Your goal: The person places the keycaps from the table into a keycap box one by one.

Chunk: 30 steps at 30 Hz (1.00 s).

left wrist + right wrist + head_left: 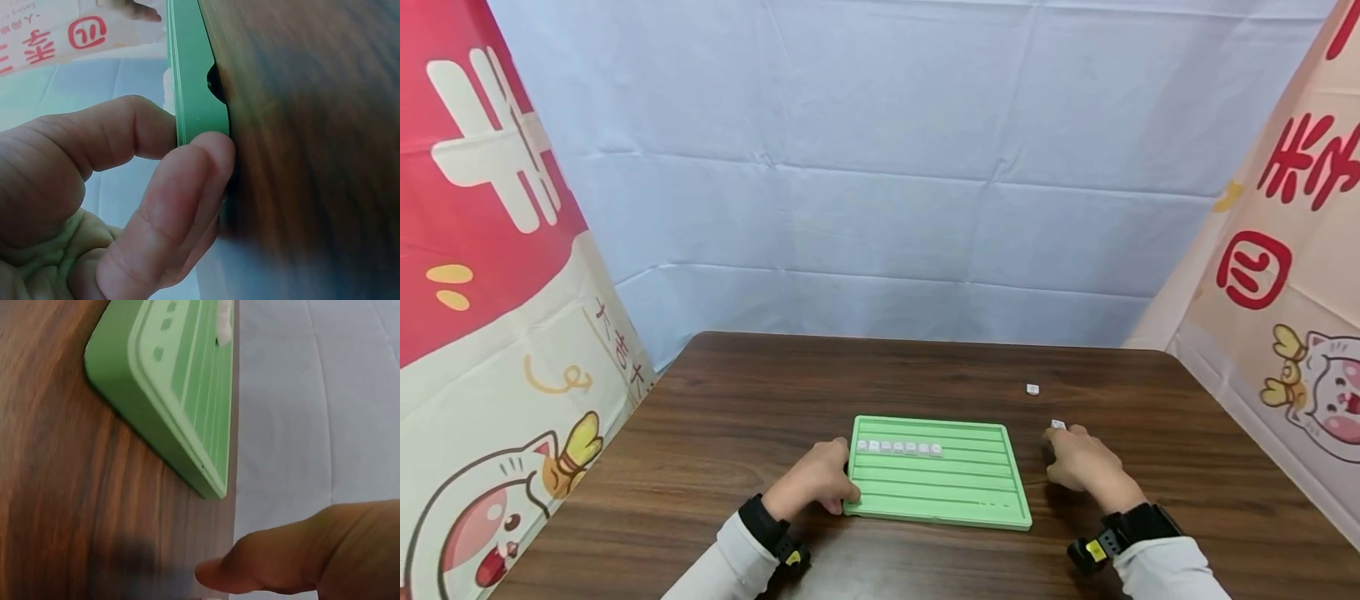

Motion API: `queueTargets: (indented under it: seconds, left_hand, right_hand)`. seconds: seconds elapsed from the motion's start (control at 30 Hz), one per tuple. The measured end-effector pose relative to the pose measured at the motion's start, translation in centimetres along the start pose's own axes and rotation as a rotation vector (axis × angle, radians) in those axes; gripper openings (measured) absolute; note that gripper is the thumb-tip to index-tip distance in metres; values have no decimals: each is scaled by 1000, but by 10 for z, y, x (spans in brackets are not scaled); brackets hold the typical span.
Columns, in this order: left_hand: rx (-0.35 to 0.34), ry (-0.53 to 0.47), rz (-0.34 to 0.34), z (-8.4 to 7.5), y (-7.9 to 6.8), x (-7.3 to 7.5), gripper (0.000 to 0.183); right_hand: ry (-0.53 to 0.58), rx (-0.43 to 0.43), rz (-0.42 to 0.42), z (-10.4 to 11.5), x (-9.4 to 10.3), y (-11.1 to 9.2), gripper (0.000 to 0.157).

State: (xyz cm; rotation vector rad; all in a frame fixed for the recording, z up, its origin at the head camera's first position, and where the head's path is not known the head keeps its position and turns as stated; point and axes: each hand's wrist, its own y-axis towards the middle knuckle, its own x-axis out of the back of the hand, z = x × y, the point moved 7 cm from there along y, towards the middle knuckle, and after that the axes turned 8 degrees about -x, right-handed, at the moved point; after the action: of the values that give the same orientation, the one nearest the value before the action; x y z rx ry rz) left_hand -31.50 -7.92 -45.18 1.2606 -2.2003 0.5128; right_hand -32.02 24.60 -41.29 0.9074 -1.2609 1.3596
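A green grooved board (940, 487) lies on the table, with a row of several small white tiles (898, 447) in one of its upper grooves. My left hand (820, 475) grips the board's left side. In the left wrist view, the thumb and fingers (169, 200) press against its green edge (200, 87). To the right of the board, my right hand (1082, 462) reaches down to a loose white tile (1057, 424), its fingertips right at it. The thumb (250, 565) shows extended in the right wrist view; I cannot tell whether the tile is pinched.
Another white tile (1032, 389) lies farther back on the brown wooden table (775, 375). A pale blue cloth (880, 167) hangs behind the table. Printed cloths stand at the left (490, 317) and right (1292, 275).
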Motion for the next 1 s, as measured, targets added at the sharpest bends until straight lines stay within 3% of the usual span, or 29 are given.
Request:
queueTargets:
  seconds: [0.4,1.0]
  left_hand:
    - [40,-35,16,5,3,-5,41]
    - [26,-59,31,5,2,-4,43]
  right_hand:
    - [-1,-41,14,-11,-3,9,42]
    - [6,-42,33,-18,-5,20,39]
